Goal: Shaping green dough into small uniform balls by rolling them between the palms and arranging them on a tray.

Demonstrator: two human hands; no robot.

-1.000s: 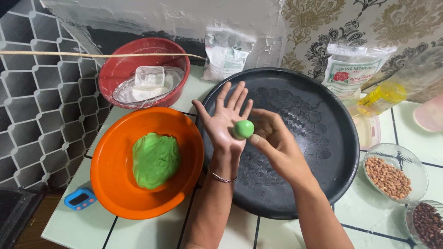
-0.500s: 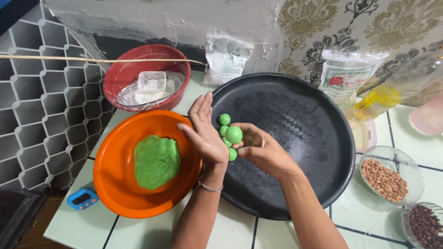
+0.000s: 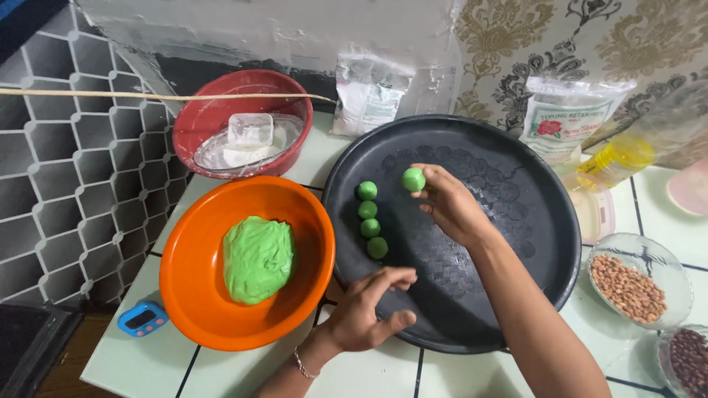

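Our right hand (image 3: 451, 208) pinches a green ball (image 3: 413, 179) at its fingertips, over the black tray (image 3: 516, 184). Our left hand (image 3: 366, 317) hangs loosely half-open and holds nothing, at the tray's near rim beside the orange bowl (image 3: 193, 295). Four more balls (image 3: 369, 219) sit in a line on the tray, just left of the held one. In the orange bowl we see a lump of green dough (image 3: 257, 258). Behind it stands a red bowl (image 3: 214, 110); a blue timer (image 3: 143, 318) lies by the table edge, and a dish of peanuts (image 3: 629, 284) sits to the right.
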